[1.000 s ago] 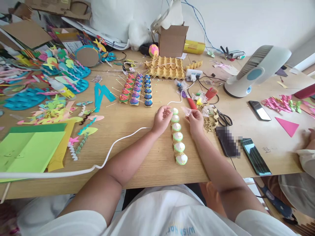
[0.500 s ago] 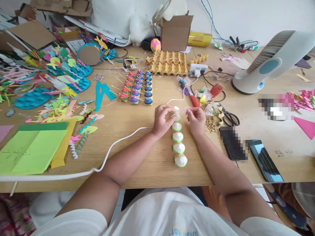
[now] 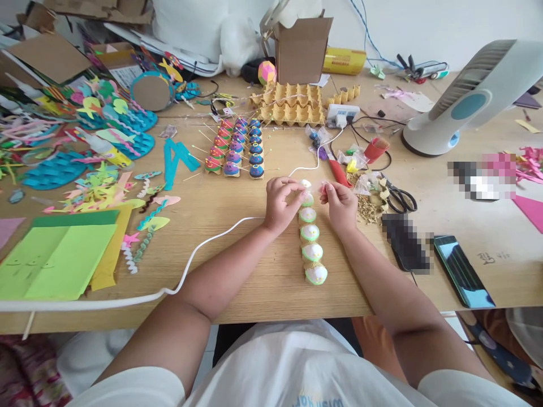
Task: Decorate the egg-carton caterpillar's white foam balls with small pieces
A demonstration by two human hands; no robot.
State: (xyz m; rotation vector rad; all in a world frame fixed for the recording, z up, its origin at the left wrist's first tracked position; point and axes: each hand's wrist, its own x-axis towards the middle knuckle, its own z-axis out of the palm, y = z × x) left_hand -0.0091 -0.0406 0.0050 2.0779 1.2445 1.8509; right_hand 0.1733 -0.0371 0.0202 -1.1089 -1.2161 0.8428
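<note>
A strip of egg-carton cups [image 3: 313,252], painted white on top with green rims and small yellow marks, runs lengthwise in front of me on the wooden table. My left hand [image 3: 283,204] is at its far end, thumb and fingertips pinched together beside the upper cups; whatever lies between them is too small to name. Just right of the same end, my right hand [image 3: 341,208] pinches a small piece of clear, pinkish plastic [image 3: 323,190], mostly covered by the fingers.
Painted carton strips [image 3: 235,148] with pins stand farther back, before a plain egg carton [image 3: 292,107]. Scissors [image 3: 401,198], a phone [image 3: 463,271] and a white fan [image 3: 453,107] are rightward. Green paper [image 3: 63,257] and a white cable [image 3: 190,261] lie left.
The view has shifted slightly, so the near end of the strip appears farther right. Both hands stay at the far end, with only small finger movements.
</note>
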